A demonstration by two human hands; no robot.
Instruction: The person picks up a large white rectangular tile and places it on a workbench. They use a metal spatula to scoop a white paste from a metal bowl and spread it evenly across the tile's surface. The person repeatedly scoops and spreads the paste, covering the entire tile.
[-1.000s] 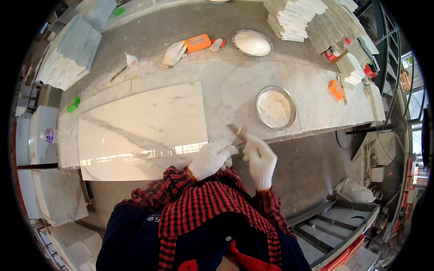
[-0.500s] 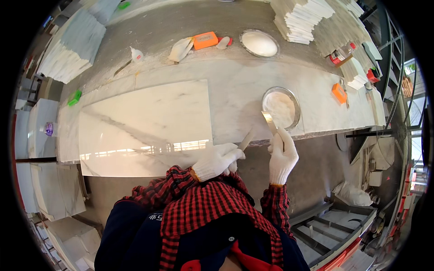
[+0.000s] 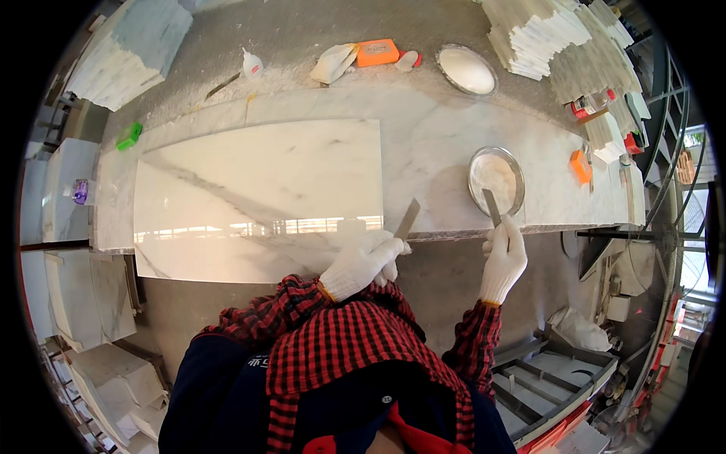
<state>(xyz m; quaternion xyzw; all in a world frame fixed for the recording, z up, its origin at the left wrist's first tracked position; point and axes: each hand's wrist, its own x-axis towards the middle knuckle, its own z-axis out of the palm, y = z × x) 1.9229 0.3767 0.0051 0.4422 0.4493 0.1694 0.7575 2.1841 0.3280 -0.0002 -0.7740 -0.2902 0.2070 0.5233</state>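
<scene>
Along the near edge of the bench (image 3: 431, 136), we have both gloved hands up, well apart from each other. Our left hand (image 3: 364, 261) has its fingers curled snugly round a slant-tipped blade (image 3: 408, 218), which leans up and to the right, past the right edge of the marble slab (image 3: 265, 181). That hand hides the slab's near right corner, so we cannot tell whether it touches there. The slab lies polished face up, its near edge jutting past the bench front.

Our right hand (image 3: 502, 257) pinches a narrow blade (image 3: 491, 206) between thumb and fingers, out beyond the bench edge above the floor (image 3: 439, 295). Its tip crosses the near rim of a round metal bowl (image 3: 521, 185) holding white filler (image 3: 495, 175); whether it touches the filler, we cannot tell.

Between slab and bowl we have a broad stretch of bench for sideways room, and more between the bowl and a small orange box (image 3: 581, 166) farther right. Behind the bowl, a second bowl (image 3: 494, 80) stands well back.
</scene>
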